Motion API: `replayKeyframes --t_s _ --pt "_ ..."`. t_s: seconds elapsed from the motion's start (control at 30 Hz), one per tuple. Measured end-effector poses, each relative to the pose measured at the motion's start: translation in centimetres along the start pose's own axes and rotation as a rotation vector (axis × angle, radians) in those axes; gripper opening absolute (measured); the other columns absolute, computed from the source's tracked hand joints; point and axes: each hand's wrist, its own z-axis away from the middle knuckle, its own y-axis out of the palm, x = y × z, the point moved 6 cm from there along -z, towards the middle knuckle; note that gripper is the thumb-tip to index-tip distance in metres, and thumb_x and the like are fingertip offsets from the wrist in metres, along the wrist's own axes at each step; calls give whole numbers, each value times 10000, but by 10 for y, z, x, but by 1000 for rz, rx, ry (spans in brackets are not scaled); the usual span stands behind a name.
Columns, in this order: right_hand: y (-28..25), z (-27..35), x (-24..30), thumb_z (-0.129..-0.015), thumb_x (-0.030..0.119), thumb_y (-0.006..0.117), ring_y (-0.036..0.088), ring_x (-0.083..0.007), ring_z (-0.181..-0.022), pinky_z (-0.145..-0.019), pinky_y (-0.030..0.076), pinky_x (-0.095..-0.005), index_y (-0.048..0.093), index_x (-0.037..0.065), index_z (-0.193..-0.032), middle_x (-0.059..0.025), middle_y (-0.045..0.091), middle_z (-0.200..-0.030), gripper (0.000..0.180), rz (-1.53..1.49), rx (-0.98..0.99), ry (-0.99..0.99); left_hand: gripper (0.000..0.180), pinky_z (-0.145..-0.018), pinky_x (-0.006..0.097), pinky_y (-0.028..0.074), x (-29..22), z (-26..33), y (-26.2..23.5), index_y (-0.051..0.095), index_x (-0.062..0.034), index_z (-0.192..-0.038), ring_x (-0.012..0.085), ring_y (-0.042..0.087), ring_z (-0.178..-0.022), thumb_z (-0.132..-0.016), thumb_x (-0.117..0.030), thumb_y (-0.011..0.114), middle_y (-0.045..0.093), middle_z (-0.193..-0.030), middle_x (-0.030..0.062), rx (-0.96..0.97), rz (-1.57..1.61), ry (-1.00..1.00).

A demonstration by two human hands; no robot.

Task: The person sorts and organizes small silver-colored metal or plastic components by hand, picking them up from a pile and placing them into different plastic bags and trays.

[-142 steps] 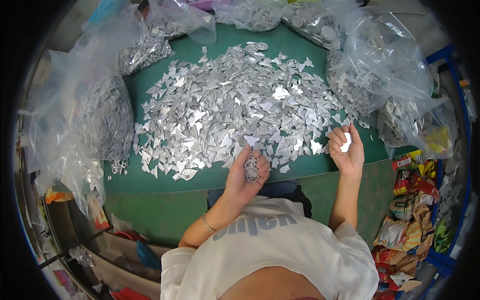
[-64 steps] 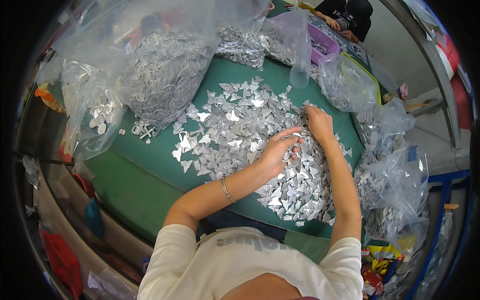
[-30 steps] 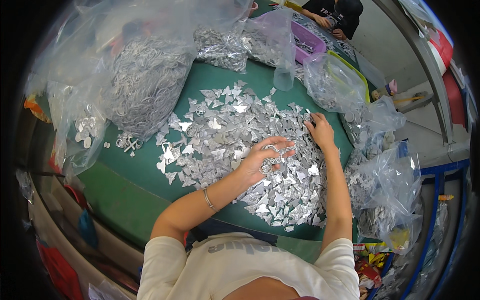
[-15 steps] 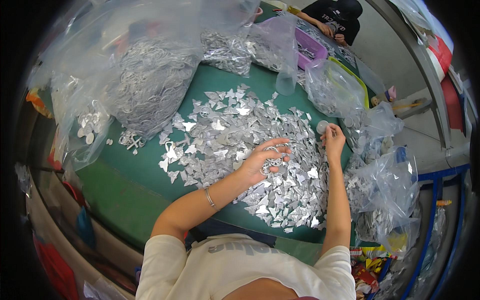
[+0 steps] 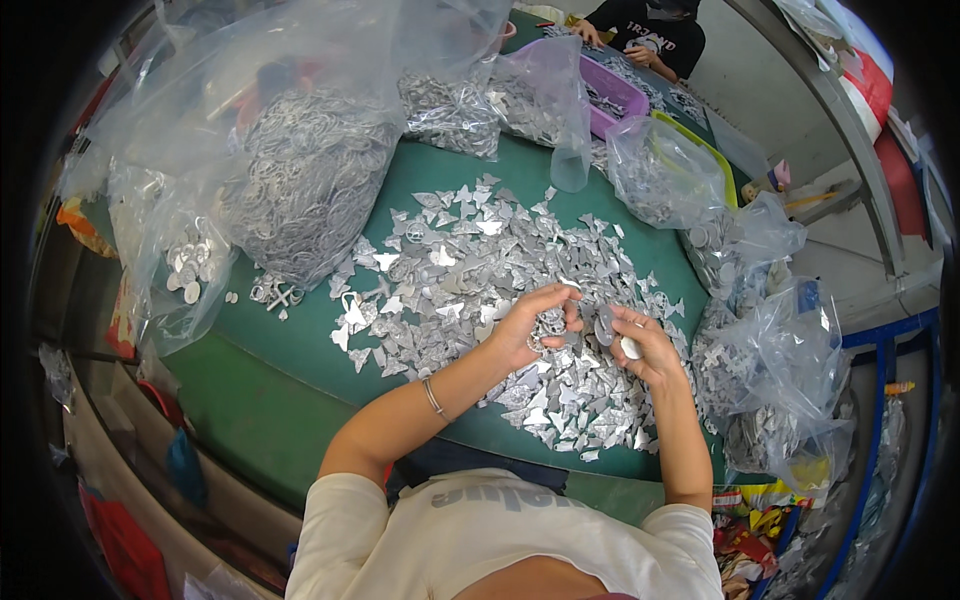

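Above a wide pile of small flat silver metal pieces [image 5: 440, 290] on a green table, my two hands are close together. My left hand [image 5: 538, 322] is curled around several openwork silver rings [image 5: 546, 328], and a pale piece shows at its fingertips. Just to its right, my right hand [image 5: 648, 348] pinches a round silver disc [image 5: 604, 325]. A second, paler disc [image 5: 630, 348] rests against the fingers of that hand. How many pieces lie inside my left palm is hidden.
Large clear bags of silver rings [image 5: 310, 180] stand at the left and back. More plastic bags of metal pieces [image 5: 760, 350] line the right edge. A purple basket [image 5: 625, 92] and a yellow-green tray [image 5: 712, 150] sit at the back right. Across the table, a person [image 5: 650, 40] handles small pieces.
My right hand has come left from the pile's right edge, bringing a disc beside my left hand. My left hand keeps hold of its rings. The person opposite has shifted their hands.
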Motion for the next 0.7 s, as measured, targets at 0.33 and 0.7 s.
replayKeyframes --t_s 0.33,0.7 --pt "12 18 -12 -878 129 517 523 -158 -468 -388 401 -237 509 -4 -971 -98 587 -790 163 -83 69 -110 194 -400 198 280 6 4 7 517 -26 -1000 142 518 -711 -828 -115 518 505 -723 61 22 -73 -36" --pt "48 29 7 -857 158 558 496 -151 -425 -351 382 -224 505 -23 -1011 -114 588 -793 244 74 182 -199 195 -421 199 290 9 2 6 540 -45 -988 117 500 -676 -815 -131 514 511 -752 46 27 -151 -4"
